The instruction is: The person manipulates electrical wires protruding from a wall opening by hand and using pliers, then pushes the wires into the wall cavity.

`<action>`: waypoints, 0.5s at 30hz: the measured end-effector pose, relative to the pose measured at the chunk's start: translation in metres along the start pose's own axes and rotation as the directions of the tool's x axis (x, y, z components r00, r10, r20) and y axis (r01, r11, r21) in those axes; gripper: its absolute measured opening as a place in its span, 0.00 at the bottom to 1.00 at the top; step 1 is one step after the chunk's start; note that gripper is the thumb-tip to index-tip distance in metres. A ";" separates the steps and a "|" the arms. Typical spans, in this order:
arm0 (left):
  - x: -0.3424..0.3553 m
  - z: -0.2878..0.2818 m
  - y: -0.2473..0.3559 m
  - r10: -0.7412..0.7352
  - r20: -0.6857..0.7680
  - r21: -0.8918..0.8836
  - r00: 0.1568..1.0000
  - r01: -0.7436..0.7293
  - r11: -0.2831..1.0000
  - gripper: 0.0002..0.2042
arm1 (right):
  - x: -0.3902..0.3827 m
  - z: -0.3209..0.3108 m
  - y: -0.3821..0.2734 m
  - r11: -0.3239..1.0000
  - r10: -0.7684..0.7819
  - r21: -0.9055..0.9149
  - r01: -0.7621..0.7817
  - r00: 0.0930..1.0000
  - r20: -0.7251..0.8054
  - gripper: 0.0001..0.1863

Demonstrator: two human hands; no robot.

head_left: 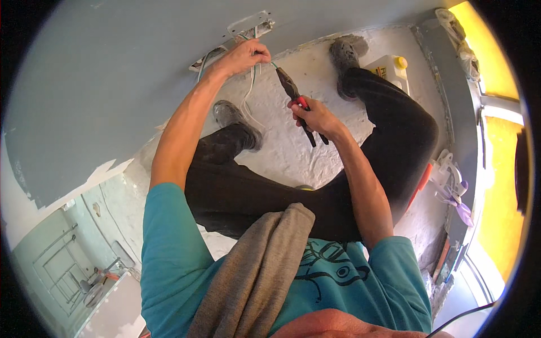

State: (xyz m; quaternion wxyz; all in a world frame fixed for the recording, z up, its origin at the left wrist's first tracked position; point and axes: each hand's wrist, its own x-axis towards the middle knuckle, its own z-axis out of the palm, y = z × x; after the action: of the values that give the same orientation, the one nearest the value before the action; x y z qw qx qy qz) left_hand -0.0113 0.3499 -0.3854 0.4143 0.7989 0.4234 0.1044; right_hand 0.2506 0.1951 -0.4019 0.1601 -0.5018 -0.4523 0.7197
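Head view: the left hand [243, 56] pinches wires [252, 79] hanging from the wall box [248, 26]. Just beside it, the right hand [315, 115] grips pliers [293, 93], whose tip meets the wires near the left fingers.

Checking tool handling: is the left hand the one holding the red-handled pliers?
No, the right hand grips the pliers; the left hand holds wires.
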 end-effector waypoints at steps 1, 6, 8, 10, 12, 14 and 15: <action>0.001 0.001 0.002 -0.008 0.003 0.001 1.000 0.008 1.000 0.10 | 0.000 0.000 0.001 1.000 -0.012 -0.018 0.012 1.000 -0.014 0.13; 0.000 0.003 -0.006 0.002 -0.062 -0.012 0.998 -0.003 1.000 0.10 | -0.021 0.019 -0.026 0.977 0.101 0.189 -0.104 0.995 0.028 0.15; -0.001 0.002 -0.009 0.004 -0.097 -0.013 0.995 -0.005 1.000 0.09 | -0.026 0.027 -0.038 0.866 0.115 0.464 -0.184 0.978 0.173 0.16; -0.002 -0.004 -0.018 -0.009 -0.050 -0.108 0.999 0.004 0.994 0.08 | -0.030 0.029 -0.041 0.801 0.059 0.568 -0.187 0.970 0.236 0.15; 0.002 -0.002 -0.013 0.057 -0.069 -0.082 0.996 -0.063 0.995 0.07 | -0.034 0.030 -0.039 0.623 -0.018 0.747 -0.233 0.950 0.312 0.13; 0.004 0.001 -0.008 0.121 -0.088 -0.055 0.989 -0.126 0.990 0.07 | -0.035 0.032 -0.035 0.526 -0.065 0.811 -0.257 0.938 0.339 0.13; 0.003 0.003 -0.006 0.094 -0.095 -0.089 0.991 -0.102 0.991 0.07 | -0.036 0.033 -0.034 0.422 -0.116 0.861 -0.283 0.925 0.361 0.13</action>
State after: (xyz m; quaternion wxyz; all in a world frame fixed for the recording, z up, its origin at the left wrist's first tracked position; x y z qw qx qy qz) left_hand -0.0117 0.3521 -0.3925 0.4262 0.7927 0.3967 0.1806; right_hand 0.2302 0.1722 -0.3509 0.2795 -0.2159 0.0088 0.9355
